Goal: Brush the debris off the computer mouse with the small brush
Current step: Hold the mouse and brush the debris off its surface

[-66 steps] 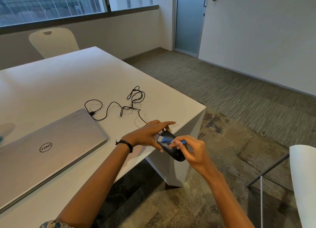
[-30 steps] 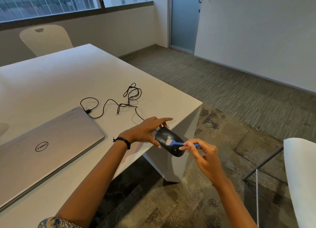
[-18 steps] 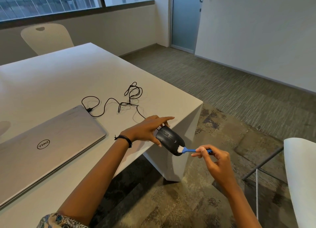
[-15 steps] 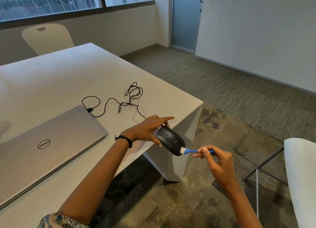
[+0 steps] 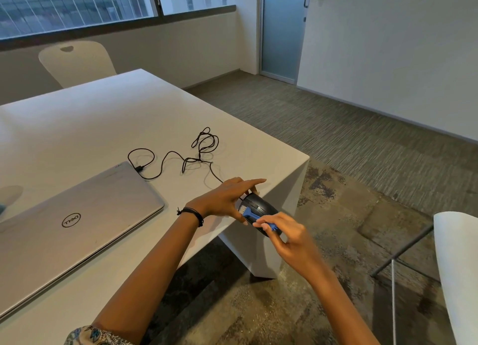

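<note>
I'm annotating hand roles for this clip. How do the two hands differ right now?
The left hand holds the black mouse off the table edge; the right hand pinches the blue brush. The left wrist wears a dark band; the right is bare. Both meet at the mouse.

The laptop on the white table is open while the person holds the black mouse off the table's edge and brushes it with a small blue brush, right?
Not quite: the head view shows the laptop closed, lid down. The rest holds: the left hand holds the mouse past the table edge, and the right hand works the blue brush on it.
</note>
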`<move>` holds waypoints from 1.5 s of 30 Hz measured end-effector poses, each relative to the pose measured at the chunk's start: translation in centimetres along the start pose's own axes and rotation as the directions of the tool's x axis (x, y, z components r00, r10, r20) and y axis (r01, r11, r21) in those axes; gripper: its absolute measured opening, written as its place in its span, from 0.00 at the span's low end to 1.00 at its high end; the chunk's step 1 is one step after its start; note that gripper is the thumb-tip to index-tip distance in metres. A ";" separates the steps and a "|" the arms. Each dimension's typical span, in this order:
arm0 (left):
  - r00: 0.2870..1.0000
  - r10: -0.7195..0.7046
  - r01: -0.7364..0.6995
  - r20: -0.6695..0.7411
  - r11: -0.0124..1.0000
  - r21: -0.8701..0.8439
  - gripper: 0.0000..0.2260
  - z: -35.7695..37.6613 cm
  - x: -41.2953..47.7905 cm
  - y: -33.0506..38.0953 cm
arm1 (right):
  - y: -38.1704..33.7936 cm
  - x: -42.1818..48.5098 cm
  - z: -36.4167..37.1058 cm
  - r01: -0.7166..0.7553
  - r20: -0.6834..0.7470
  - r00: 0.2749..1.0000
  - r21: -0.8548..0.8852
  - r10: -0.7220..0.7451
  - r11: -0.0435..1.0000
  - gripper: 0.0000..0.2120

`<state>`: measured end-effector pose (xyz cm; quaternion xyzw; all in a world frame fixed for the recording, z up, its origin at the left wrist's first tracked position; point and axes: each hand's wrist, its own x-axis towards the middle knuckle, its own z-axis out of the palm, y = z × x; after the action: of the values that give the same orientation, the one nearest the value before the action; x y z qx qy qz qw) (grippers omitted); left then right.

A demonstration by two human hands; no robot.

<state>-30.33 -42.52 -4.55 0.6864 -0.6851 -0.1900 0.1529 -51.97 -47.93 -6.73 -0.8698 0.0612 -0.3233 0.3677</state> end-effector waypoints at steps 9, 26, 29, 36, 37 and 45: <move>1.000 0.013 -0.013 -0.005 1.000 -0.014 0.42 -0.2 -0.1 0.2 | 0.2 -0.7 -0.8 0.017 -0.006 1.000 -0.115 -0.018 0.993 0.13; 1.000 -0.003 0.003 0.011 0.999 -0.054 0.43 0.1 0.0 -0.2 | 0.6 -3.0 -3.3 -0.023 -0.091 0.996 -0.092 0.015 0.996 0.09; 1.000 0.001 0.000 0.009 0.998 -0.057 0.43 0.1 -0.1 -0.1 | 0.2 -2.5 -2.8 -0.033 -0.142 0.990 -0.067 0.023 0.997 0.09; 1.000 0.004 -0.004 0.008 1.000 -0.028 0.43 0.0 0.0 0.0 | 0.3 -2.4 -2.0 -0.035 -0.077 0.997 -0.081 0.028 0.996 0.08; 1.000 0.005 -0.004 0.009 1.000 -0.030 0.43 0.0 0.0 -0.1 | 0.3 -2.5 -2.1 -0.026 -0.071 0.997 -0.090 0.020 0.996 0.08; 1.000 0.013 -0.011 0.018 0.998 -0.060 0.42 -0.1 -0.2 0.1 | 0.8 -3.4 -3.4 -0.016 -0.124 0.992 -0.223 -0.012 0.975 0.09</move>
<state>-30.33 -42.38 -4.41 0.6756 -0.6846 -0.2157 0.1684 -56.61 -49.37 -7.22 -0.8837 0.1209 -0.3678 0.2631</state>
